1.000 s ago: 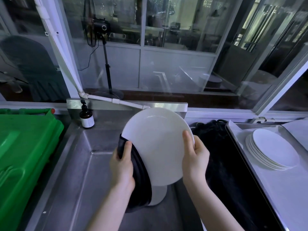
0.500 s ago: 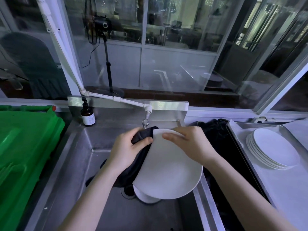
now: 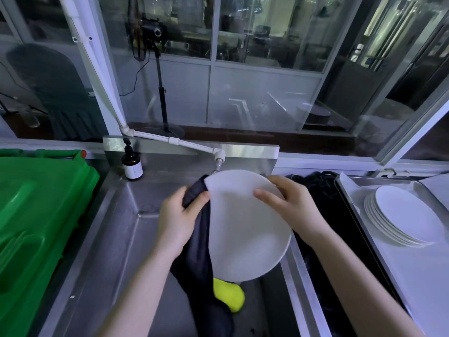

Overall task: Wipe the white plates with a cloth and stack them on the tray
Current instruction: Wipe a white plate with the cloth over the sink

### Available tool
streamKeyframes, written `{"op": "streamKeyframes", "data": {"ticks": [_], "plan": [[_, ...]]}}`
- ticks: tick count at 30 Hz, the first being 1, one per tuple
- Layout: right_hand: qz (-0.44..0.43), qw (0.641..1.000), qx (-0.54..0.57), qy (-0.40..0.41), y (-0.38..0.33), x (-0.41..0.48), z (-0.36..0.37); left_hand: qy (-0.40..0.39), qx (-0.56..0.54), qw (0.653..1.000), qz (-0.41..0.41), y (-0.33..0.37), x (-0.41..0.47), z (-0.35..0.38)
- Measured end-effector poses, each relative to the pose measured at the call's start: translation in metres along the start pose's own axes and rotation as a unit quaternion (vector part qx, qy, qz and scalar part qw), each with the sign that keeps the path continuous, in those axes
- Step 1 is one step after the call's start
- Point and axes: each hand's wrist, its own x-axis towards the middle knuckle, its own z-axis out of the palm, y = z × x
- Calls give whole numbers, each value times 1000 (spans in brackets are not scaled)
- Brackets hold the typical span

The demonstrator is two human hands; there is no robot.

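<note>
Currently | plate (image 3: 245, 229) is being pinched by right grip (image 3: 291, 205) | cloth (image 3: 201, 259) is being clutched against it by left grip (image 3: 179, 220) | stack (image 3: 408, 215) is being built on tray (image 3: 413, 276), right of both grips | judged partway, this plate not yet stacked

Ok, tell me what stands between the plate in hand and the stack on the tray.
Nothing tall. The plate, held by the right hand over the sink, has only a low dark heap and the tray's rim between it and the stack; lifted across, it should likely clear both.
</note>
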Motion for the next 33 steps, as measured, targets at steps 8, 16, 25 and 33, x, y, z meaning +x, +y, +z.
{"op": "streamKeyframes", "data": {"ticks": [8,16,25,33], "plan": [[-75,990,-101,62,-3,1,4,-119,23,992,35,9,15,-1],[91,958,183,202,10,-18,50,154,-200,946,-206,-7,-8,14],[-28,982,-161,-94,-17,16,5,-111,53,989,82,8,10,-2],[67,959,195,193,-1,-2,35,88,-188,971,-117,-2,4,9]]}}
